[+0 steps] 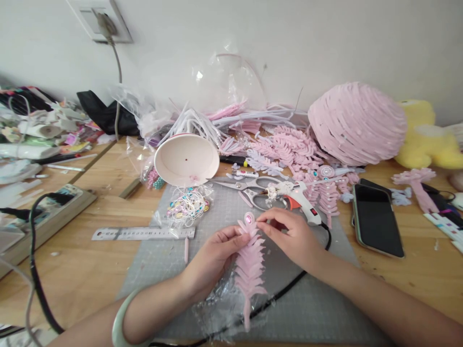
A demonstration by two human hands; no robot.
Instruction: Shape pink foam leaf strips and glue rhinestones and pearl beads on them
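A pink feather-shaped foam piece (pixel 249 267) lies on the grey cutting mat (pixel 307 303) in front of me. My left hand (pixel 213 255) pinches its upper left edge between thumb and fingers. My right hand (pixel 289 236) has its fingers pinched at the feather's top, right beside a small round pink gem (pixel 249 218) sitting there. A white hot glue gun (pixel 300 197) lies just behind my right hand, its black cord running under my right forearm. Crinkled clear plastic (pixel 220 301) lies under the feather.
Scissors (pixel 246 185), a metal ruler (pixel 142 233), a bag of beads (pixel 188 205) and a tipped white cup (pixel 186 159) lie behind the mat. A phone (pixel 376 219) rests at right. Pink feather pieces (pixel 285 147), a pink dome (pixel 356 123) and a yellow plush (pixel 428 137) line the wall.
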